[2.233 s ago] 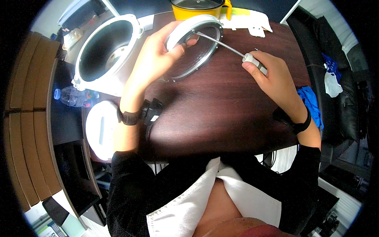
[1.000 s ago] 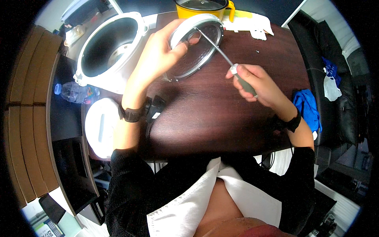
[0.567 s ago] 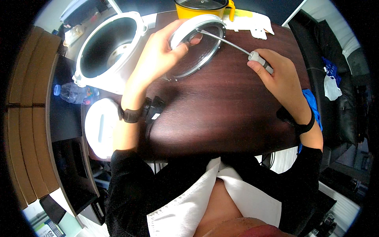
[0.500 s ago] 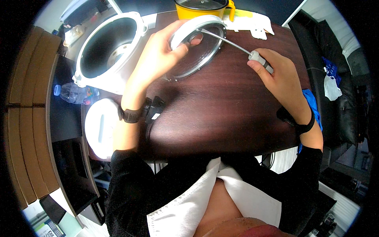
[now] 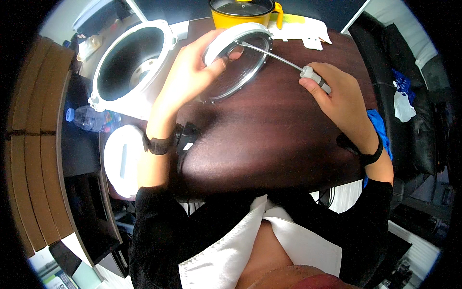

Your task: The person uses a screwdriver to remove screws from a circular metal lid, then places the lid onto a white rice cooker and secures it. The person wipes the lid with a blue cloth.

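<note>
My left hand grips a round lid, which has a white rim and a clear inner disc with a metal edge, tilted above the table. Its thumb lies over the inner side; some fingers are hidden behind the rim. In my right hand is a screwdriver with a grey-white handle, its long metal shaft pointing left. The tip appears to touch the lid's inside near the upper rim. Left of my left hand stands the open white body of a rice cooker, its dark inside showing.
A yellow pot stands at the back of the dark wooden table. A white oval cover and a plastic bottle lie at the left. Near my left wrist is a black plug. Blue cloth hangs at the right edge.
The view has shifted slightly. Both hands keep their holds, and the screwdriver tip stays at about the same spot on the lid.
</note>
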### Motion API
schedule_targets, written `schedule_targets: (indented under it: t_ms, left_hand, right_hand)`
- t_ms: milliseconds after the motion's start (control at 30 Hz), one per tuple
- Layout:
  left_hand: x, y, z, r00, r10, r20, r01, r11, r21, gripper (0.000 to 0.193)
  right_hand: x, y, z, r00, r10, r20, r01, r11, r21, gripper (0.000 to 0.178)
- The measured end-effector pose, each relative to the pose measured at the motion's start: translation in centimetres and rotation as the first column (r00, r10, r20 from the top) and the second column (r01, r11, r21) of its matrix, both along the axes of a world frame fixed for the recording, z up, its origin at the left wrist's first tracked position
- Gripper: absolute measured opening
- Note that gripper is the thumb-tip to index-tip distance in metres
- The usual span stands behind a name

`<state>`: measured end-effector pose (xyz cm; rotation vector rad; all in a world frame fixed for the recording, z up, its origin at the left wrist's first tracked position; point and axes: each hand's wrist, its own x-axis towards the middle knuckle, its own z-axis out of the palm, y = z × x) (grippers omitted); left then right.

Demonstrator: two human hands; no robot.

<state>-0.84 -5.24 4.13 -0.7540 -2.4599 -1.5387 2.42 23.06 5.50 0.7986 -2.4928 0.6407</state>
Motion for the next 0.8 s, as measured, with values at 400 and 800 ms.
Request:
schedule_targets:
  t_ms: [400,800]
  left_hand:
    - [-0.29,-0.01,-0.23,0.999,-0.03,0.028,0.029,0.998,0.05,0.046]
    - [-0.35,0.03,-0.37,0.999,-0.04,0.013,0.039,0.997,0.068,0.047]
  right_hand:
    - [0.06,-0.03,0.22,1.0,-0.01,0.019,0.009,0.999,0.032,0.03]
    - [0.09,-0.02,0.17,1.0,-0.001,0.016,0.001,0.999,0.041,0.03]
